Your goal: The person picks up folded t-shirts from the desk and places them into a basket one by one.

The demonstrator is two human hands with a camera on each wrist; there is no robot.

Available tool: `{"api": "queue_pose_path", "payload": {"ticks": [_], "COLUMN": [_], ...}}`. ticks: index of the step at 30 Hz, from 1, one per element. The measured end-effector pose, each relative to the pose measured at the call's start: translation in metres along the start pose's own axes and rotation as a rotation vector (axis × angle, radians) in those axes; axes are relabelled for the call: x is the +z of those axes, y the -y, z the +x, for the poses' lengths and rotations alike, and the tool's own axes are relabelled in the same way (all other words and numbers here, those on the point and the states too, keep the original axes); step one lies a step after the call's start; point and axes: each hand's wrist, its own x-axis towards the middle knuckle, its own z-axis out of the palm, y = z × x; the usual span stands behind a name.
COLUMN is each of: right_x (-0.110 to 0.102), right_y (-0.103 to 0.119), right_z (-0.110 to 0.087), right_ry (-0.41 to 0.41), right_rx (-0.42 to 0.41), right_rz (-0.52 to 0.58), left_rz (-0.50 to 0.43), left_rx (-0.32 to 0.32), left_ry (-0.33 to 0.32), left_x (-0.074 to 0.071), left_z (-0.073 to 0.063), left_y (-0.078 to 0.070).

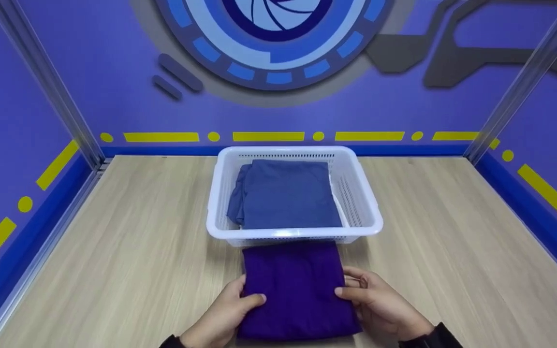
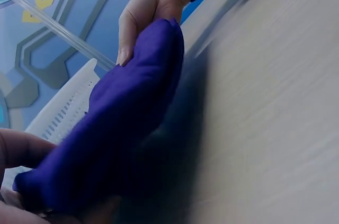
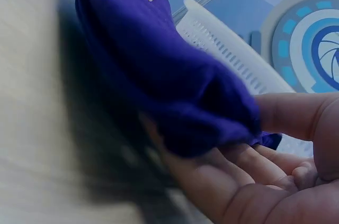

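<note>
A folded purple cloth (image 1: 295, 292) is held between both hands in front of the basket, and the wrist views show it raised off the table. My left hand (image 1: 227, 309) grips its left side, thumb on top and fingers hidden beneath. On the opposite side my right hand (image 1: 380, 304) pinches the edge, thumb above and fingers under the fabric, as the right wrist view shows. Just beyond the cloth stands a white plastic basket (image 1: 294, 233). Folded grey-blue cloth (image 1: 288, 193) lies inside it, with a bit of white showing at its right side.
The wood-grain tabletop (image 1: 128, 251) extends on both sides of the basket. Purple-blue printed panels (image 1: 278, 118) enclose the table at the back and sides, with metal posts (image 1: 46, 72) at the corners.
</note>
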Motion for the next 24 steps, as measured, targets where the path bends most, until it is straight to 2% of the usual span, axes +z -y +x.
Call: {"api": "queue_pose_path", "payload": {"ticks": [7, 12, 16, 20, 24], "right_x": [0.005, 0.012, 0.019, 0.024, 0.028], "right_y": [0.024, 0.044, 0.058, 0.07, 0.083], "right_z": [-0.011, -0.02, -0.026, -0.028, -0.025], "right_ry": [0.041, 0.112, 0.159, 0.16, 0.128], "right_rx": [-0.051, -0.08, -0.109, -0.152, -0.185], "right_rz": [0.001, 0.014, 0.024, 0.012, -0.018], "left_rz": [-0.09, -0.167, -0.226, -0.196, -0.164], "left_rx": [0.015, 0.044, 0.043, 0.062, 0.096], "left_ry": [0.038, 0.078, 0.119, 0.138, 0.141], "left_x": [0.004, 0.011, 0.013, 0.012, 0.009], "left_z": [-0.011, -0.02, -0.028, -0.031, -0.026], "left_y": [-0.021, -0.041, -0.057, -0.073, -0.085]}}
